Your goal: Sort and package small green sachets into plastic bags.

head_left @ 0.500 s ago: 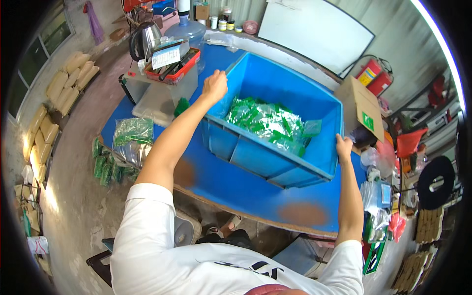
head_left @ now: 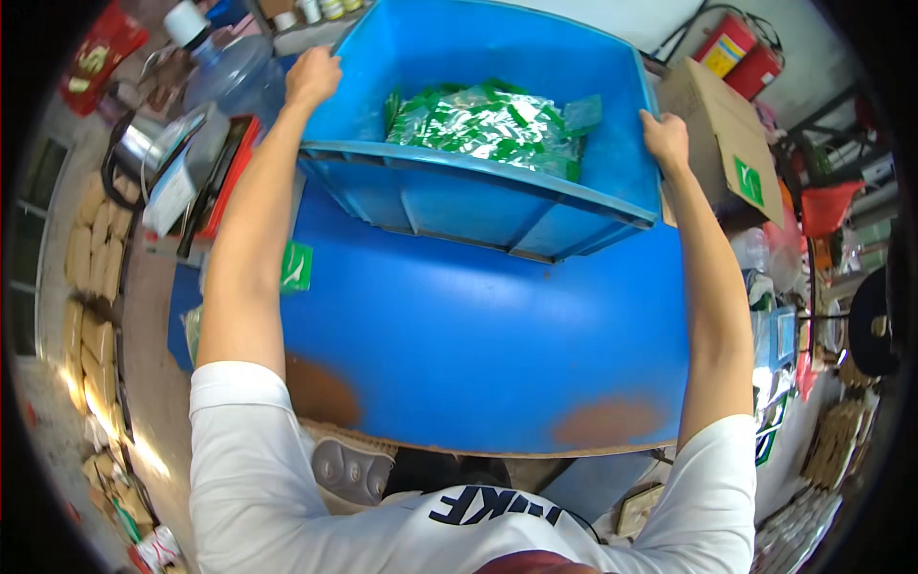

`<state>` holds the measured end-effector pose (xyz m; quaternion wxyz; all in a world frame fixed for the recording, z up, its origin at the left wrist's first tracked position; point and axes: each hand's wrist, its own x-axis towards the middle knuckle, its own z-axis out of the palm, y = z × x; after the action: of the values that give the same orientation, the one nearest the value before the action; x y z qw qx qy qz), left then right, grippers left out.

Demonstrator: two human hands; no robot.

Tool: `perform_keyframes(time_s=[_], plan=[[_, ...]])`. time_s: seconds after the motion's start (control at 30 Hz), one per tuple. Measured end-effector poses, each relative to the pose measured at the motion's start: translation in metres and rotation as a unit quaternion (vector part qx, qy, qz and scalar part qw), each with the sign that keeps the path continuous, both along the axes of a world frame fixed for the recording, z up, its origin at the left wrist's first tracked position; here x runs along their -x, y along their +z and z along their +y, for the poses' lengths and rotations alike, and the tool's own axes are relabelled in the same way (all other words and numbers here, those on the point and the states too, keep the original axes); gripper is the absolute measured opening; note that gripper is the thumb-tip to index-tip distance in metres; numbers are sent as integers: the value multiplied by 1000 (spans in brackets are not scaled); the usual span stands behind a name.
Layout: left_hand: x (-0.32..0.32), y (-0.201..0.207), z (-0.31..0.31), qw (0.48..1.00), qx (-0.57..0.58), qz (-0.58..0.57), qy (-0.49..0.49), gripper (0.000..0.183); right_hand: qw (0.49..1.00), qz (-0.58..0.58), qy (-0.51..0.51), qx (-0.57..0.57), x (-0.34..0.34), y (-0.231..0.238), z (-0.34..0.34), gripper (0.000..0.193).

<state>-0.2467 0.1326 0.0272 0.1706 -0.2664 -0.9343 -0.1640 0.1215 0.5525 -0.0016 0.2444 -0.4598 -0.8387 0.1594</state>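
Note:
A large blue plastic crate [head_left: 469, 196] stands toward the far side of the blue table, between my outstretched arms. My left hand [head_left: 313, 77] is closed round the crate's left rim. At the opposite end, my right hand [head_left: 665, 141] grips the right rim, its fingers partly hidden behind the wall. Inside lies a heap of small clear plastic packets with green parts [head_left: 488, 124]. One green-and-white card or packet [head_left: 296, 266] rests on the table beside my left forearm.
The blue tabletop [head_left: 478, 335] has worn brown patches at its near edge. Right of the crate stands a cardboard box [head_left: 717, 143], with red fire extinguishers [head_left: 736, 48] behind. A red tray [head_left: 229, 177], a kettle [head_left: 134, 148] and a water bottle [head_left: 234, 77] are at left.
The crate has moved farther back across the table and turned straighter, with both hands still on it. My view has also shifted, and more tabletop shows in front of the crate.

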Motion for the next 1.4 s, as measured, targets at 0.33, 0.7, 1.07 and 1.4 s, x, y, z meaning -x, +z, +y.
perform_keyframes(time_s=[0.33, 0.7, 1.07, 1.4], plan=[[2, -15, 0, 997, -39, -40, -53, 38, 997, -45, -63, -8, 4, 16, -46, 50], [-148, -25, -109, 941, -257, 202, -92, 51, 984, 167, -52, -32, -103, 8, -173, 42], [-305, -138, 22, 329, -541, -770, 81, 119, 935, 305, 8, -179, -201, -72, -258, 28], [-261, -186, 74, 256, -624, -738, -21, 113, 945, 325, -5, -41, -249, -140, -317, 53]])
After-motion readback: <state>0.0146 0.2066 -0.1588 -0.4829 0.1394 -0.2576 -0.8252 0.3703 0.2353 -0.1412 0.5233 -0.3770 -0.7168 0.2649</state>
